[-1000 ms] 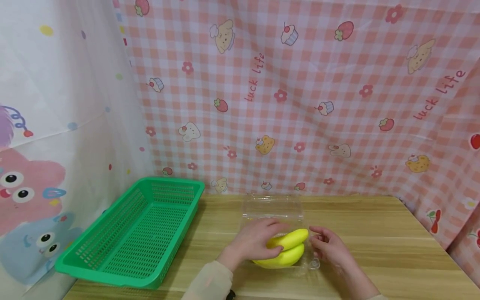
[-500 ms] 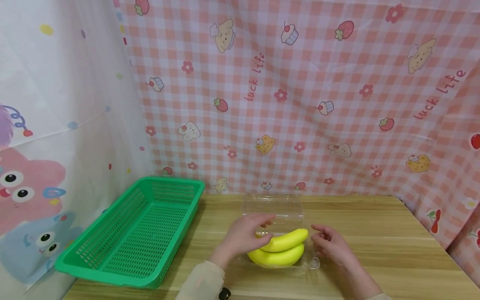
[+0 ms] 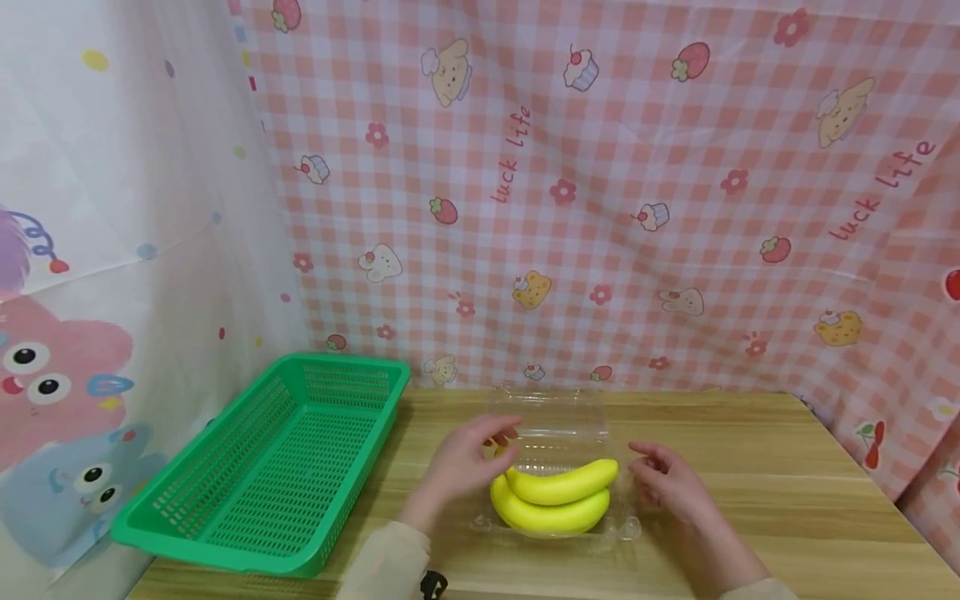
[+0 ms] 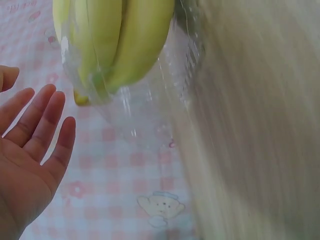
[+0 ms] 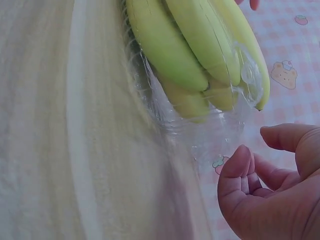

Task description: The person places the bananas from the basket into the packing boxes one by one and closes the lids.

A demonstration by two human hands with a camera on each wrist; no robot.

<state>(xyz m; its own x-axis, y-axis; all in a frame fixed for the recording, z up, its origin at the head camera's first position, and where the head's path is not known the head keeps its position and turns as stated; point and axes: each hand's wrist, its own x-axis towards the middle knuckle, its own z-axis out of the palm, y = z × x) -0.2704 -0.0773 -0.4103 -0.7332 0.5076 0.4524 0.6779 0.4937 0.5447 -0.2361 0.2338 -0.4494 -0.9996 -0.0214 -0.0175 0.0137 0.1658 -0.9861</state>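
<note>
A bunch of yellow bananas [image 3: 558, 498] lies in a clear plastic clamshell box [image 3: 547, 414], whose lid is folded back toward the curtain. My left hand [image 3: 471, 463] is at the bunch's left end by the stem, fingers relaxed and apart from the fruit in the left wrist view. Just off the box's right side is my right hand [image 3: 675, 492], its fingers loosely bent and holding nothing. In the right wrist view the banana tips [image 5: 200, 85] show through the clear wall, beyond the fingertips.
A green plastic basket [image 3: 300, 467] with slotted sides stands on the wooden table [image 3: 735, 450] at the left. A pink checked curtain [image 3: 555, 217] hangs behind the table, and a white printed curtain [image 3: 150, 208] hangs along the left.
My left hand has let go of the bananas and drawn back to the left. The bunch has settled slightly left in the box. My right hand has shifted a little to the right.
</note>
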